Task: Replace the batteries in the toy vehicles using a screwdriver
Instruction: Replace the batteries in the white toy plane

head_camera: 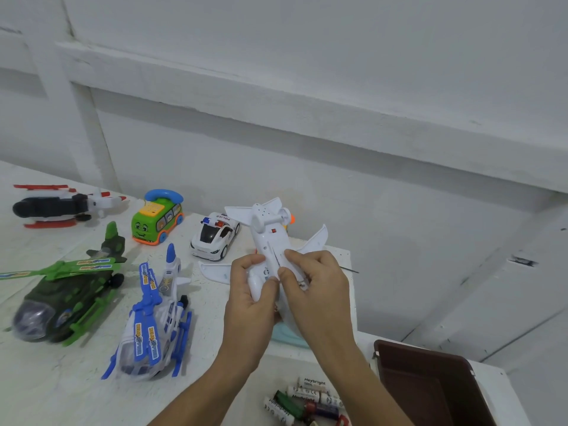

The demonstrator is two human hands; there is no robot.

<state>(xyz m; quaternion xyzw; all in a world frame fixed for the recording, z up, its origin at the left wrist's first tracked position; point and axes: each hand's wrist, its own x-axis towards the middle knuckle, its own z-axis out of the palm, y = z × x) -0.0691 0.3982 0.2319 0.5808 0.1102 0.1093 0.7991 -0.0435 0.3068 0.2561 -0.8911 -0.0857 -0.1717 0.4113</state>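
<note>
Toy plane [270,235] is belly-up, held above the surface [61,379] in both hands. Left hand [249,302] grips the nose end. Right hand [313,290] pinches at the belly panel, fingertips on its seam. Step, I judge: working the battery cover; screw state unclear. Next needs a steady hold and a careful pry. Loose batteries [304,401] lie below my right forearm.
</note>
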